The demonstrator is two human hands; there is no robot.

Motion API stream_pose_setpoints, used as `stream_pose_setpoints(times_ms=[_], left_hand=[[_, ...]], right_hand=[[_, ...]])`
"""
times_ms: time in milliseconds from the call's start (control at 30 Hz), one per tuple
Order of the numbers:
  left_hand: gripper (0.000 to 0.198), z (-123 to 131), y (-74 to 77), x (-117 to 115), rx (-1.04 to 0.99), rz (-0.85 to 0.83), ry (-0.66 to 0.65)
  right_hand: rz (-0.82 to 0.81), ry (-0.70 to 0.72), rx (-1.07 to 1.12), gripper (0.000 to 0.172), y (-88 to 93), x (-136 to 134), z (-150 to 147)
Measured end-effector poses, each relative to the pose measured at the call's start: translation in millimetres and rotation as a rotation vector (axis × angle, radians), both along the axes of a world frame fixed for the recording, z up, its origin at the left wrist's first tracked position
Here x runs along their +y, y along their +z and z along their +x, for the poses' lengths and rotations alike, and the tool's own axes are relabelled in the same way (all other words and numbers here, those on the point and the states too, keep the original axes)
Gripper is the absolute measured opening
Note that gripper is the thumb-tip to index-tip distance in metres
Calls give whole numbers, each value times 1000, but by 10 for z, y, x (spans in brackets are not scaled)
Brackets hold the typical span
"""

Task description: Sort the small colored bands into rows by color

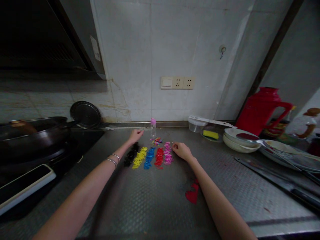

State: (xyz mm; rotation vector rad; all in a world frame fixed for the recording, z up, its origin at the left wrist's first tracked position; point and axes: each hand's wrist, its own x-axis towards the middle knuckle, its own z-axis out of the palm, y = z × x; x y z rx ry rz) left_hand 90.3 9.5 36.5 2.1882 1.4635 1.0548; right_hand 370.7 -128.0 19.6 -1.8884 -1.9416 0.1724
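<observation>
Small rubber bands lie sorted in rows on the metal counter [155, 200]: black [131, 154], yellow [139, 157], blue [149, 158], red [159, 157] and pink [168, 153]. A small mixed heap [157, 141] lies behind them, by a little clear bottle with a pink cap [153, 127]. My left hand [135, 135] reaches past the black row, fingers together and stretched toward the bottle, nothing visible in it. My right hand [181, 150] rests curled beside the pink row, fingertips pinched at the bands.
A dark wok [35, 133] sits on the stove at left, a round lid [85, 114] against the wall. At right stand a red jug [262, 108], stacked plates [240, 140], a sponge [210, 134] and a clear tub [196, 124]. A red mark [192, 195] lies near my right forearm.
</observation>
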Motion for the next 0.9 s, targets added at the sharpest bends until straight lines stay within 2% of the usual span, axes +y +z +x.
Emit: stream_pose_setpoints(times_ms=[67,133,267,400,600,900], left_hand=[[41,-330,-34,34,-128,12,201],[38,-599,-84,40,-221,-1,328],[37,-868,-211,18,-408,-92,388],[39,-882,-279,12,-461,-84,368],[41,-866,-270,-14,-441,-50,335],[40,-886,-292,-23,-428,-34,313]], right_hand=[[5,0,2,16,-9,12,2],[0,-1,3,15,-15,23,2],[-9,-10,20,15,-18,29,6],[-8,36,61,15,-13,42,26],[36,61,60,19,73,122,-4],[13,127,-110,28,242,481,-282]])
